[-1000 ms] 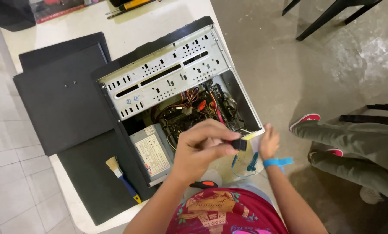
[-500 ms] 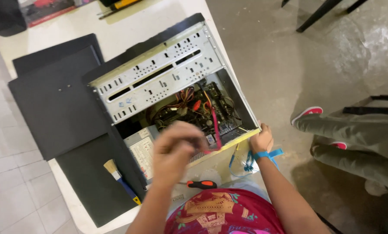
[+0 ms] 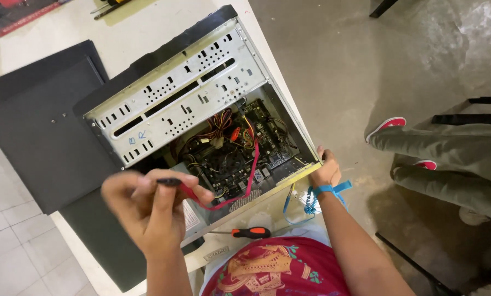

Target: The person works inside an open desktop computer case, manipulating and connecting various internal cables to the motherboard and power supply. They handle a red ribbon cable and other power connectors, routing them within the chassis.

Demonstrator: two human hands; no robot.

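Note:
An open computer case (image 3: 179, 98) lies on its side on a white table (image 3: 48, 33), its circuit board (image 3: 240, 159) and coloured wires exposed. My left hand (image 3: 149, 211) is raised in front of the case's near left side and pinches the black plug of a flat red cable (image 3: 250, 170); the cable runs from the plug back down into the case. My right hand (image 3: 326, 171) rests on the near right corner of the case, with a blue coiled strap (image 3: 319, 194) around its wrist.
A screwdriver (image 3: 251, 233) with an orange and black handle lies at the table's near edge. Two dark side panels (image 3: 37, 131) lie left of the case. Another person's legs (image 3: 448, 148) and red shoes are on the floor at the right.
My left hand has drawn back to the left and up out of the case, pulling the red cable's plug with it. My right hand stays at the case's corner.

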